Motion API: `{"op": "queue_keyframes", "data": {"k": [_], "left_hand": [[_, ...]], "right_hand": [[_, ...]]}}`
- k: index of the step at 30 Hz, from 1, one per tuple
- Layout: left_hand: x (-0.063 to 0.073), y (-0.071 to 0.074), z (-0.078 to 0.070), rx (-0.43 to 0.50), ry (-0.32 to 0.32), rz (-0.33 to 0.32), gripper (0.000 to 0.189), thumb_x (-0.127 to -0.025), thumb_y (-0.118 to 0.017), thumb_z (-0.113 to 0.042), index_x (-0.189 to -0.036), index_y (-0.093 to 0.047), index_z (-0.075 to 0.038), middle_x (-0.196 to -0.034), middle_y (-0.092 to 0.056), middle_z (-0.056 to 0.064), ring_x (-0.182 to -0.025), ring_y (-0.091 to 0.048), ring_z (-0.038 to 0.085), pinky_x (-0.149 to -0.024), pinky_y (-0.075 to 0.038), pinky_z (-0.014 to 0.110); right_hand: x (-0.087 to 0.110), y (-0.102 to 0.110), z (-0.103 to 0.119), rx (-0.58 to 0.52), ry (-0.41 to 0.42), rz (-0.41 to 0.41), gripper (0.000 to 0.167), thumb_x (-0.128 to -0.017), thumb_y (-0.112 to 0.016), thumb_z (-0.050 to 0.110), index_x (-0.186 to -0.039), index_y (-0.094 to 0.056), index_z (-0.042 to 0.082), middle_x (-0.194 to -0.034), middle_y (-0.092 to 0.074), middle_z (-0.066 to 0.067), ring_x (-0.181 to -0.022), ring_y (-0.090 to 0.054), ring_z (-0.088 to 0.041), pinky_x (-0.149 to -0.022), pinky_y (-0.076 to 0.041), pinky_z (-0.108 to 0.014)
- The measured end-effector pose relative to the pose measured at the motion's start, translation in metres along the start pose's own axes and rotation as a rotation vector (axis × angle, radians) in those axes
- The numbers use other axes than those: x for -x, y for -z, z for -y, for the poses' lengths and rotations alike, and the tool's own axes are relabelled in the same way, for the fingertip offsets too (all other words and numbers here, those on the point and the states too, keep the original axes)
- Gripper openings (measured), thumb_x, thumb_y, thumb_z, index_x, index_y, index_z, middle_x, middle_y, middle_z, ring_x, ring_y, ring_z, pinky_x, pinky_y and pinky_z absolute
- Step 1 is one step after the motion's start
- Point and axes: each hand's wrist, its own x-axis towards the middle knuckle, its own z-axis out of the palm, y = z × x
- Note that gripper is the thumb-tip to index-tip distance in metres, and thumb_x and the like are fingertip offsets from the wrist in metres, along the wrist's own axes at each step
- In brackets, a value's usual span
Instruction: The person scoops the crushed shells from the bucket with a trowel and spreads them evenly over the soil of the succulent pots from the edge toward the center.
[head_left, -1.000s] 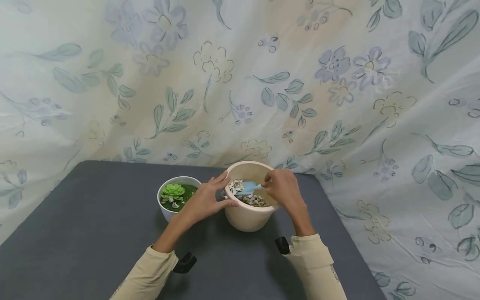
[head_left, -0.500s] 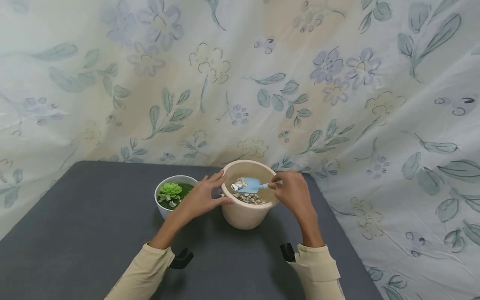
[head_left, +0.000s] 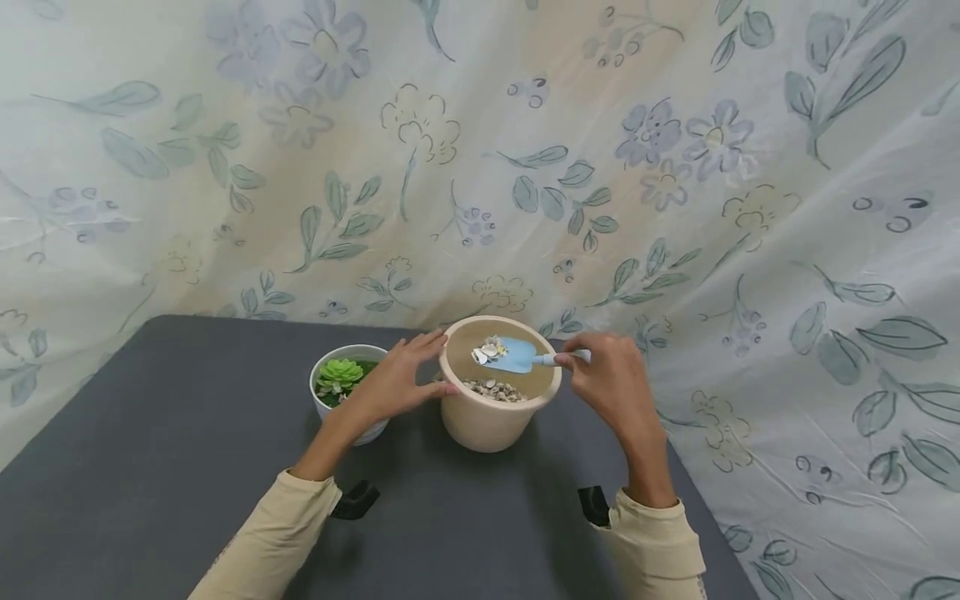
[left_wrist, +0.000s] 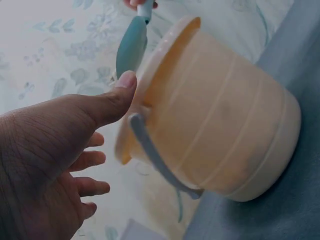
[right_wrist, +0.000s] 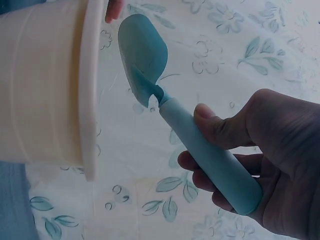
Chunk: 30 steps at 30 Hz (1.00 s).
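Note:
My right hand [head_left: 613, 379] grips the pale handle of a small blue trowel [head_left: 517, 356], fingers curled round it in the right wrist view. The trowel's blade carries a heap of small shells or pebbles [head_left: 491, 350] and is held above the opening of a beige bucket [head_left: 487, 425]. More of the pebbly pieces [head_left: 495, 390] lie inside the bucket. My left hand [head_left: 393, 379] is at the bucket's left rim, thumb and fingers spread and not curled round it. In the left wrist view a grey bucket handle [left_wrist: 155, 155] hangs down the side.
A white pot [head_left: 321, 406] with a green succulent [head_left: 341, 375] stands left of the bucket, partly behind my left arm. Both are on a dark grey tabletop [head_left: 187, 442]. A floral cloth [head_left: 480, 167] hangs behind and to the right.
The trowel has risen from inside the bucket to above its opening, carrying its heap. My right hand has moved right with it. My left hand stays at the rim.

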Motion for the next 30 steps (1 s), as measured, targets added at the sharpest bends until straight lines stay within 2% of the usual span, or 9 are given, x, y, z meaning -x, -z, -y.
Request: {"op": "queue_keyframes", "data": {"k": [7,11,18,21,25,30], "left_hand": [[0.022,0.024,0.006,-0.014,0.001,-0.041,0.090,-0.091,-0.081,-0.039,-0.161,-0.038,-0.001,-0.170,-0.034,0.021,-0.158,-0.033,0.041,-0.128,-0.018,0.069],[0.034,0.035,0.013,-0.043,0.004,-0.053,0.089,-0.091,-0.081,-0.038,-0.160,-0.039,0.000,-0.169,-0.035,0.022,-0.157,-0.034,0.040,-0.129,-0.019,0.068],[0.051,0.053,0.028,-0.055,0.070,-0.059,0.092,-0.090,-0.083,-0.036,-0.160,-0.038,0.000,-0.168,-0.035,0.025,-0.156,-0.035,0.044,-0.128,-0.017,0.070],[0.061,0.061,0.036,-0.077,0.098,-0.053,0.094,-0.089,-0.084,-0.036,-0.161,-0.037,0.000,-0.167,-0.035,0.027,-0.155,-0.035,0.047,-0.127,-0.017,0.072],[0.078,0.066,0.048,-0.104,0.131,-0.038,0.099,-0.086,-0.086,-0.037,-0.162,-0.035,0.001,-0.167,-0.033,0.030,-0.153,-0.035,0.051,-0.124,-0.018,0.075],[0.098,0.067,0.060,-0.113,0.177,-0.044,0.104,-0.083,-0.089,-0.036,-0.162,-0.033,0.002,-0.166,-0.031,0.034,-0.152,-0.033,0.054,-0.122,-0.019,0.078]], "right_hand": [[-0.006,-0.006,0.015,-0.013,0.067,-0.018,0.012,-0.089,-0.084,0.015,-0.095,-0.083,0.004,-0.080,-0.077,-0.011,-0.055,-0.035,-0.015,-0.054,-0.030,-0.029],[-0.007,-0.014,0.022,-0.058,0.099,0.007,0.011,-0.089,-0.084,0.013,-0.094,-0.083,0.004,-0.084,-0.079,-0.013,-0.056,-0.037,-0.015,-0.054,-0.031,-0.028],[-0.011,-0.030,0.037,-0.099,0.148,0.031,0.010,-0.089,-0.084,0.014,-0.094,-0.083,0.005,-0.085,-0.079,-0.011,-0.060,-0.048,-0.017,-0.063,-0.041,-0.032],[-0.014,-0.036,0.048,-0.121,0.171,0.043,0.010,-0.088,-0.084,0.014,-0.094,-0.083,0.006,-0.084,-0.079,-0.010,-0.059,-0.046,-0.016,-0.060,-0.038,-0.031],[-0.017,-0.047,0.062,-0.138,0.193,0.086,0.008,-0.087,-0.086,0.015,-0.091,-0.083,0.008,-0.082,-0.078,-0.006,-0.058,-0.040,-0.014,-0.057,-0.034,-0.028],[-0.022,-0.062,0.080,-0.127,0.259,0.125,0.006,-0.086,-0.087,0.014,-0.086,-0.083,0.010,-0.078,-0.077,-0.002,-0.058,-0.040,-0.010,-0.056,-0.032,-0.024]]}}
